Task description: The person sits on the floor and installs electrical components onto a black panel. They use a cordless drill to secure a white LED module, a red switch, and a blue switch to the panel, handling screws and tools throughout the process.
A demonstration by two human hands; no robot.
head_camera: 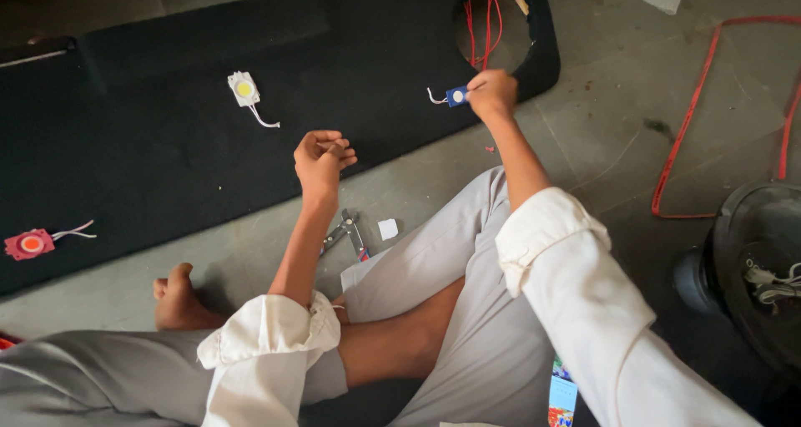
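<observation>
I sit cross-legged on a stone floor beside a long black panel (167,143). My right hand (492,93) grips a small blue light module (456,96) with a round pale lens and a short white wire, just above the panel near its round hole (492,22). My left hand (324,158) hovers over the panel's near edge with fingers curled in; whether anything small is pinched in them is hidden. A white module (244,88) with a yellow lens lies on the panel to the left.
A red module (30,243) lies at the panel's left end. Red wires (484,18) hang in the hole. Pliers (346,231) and a white scrap (388,228) lie by my knee. A red cable (692,110) loops on the right near a dark fan (751,268).
</observation>
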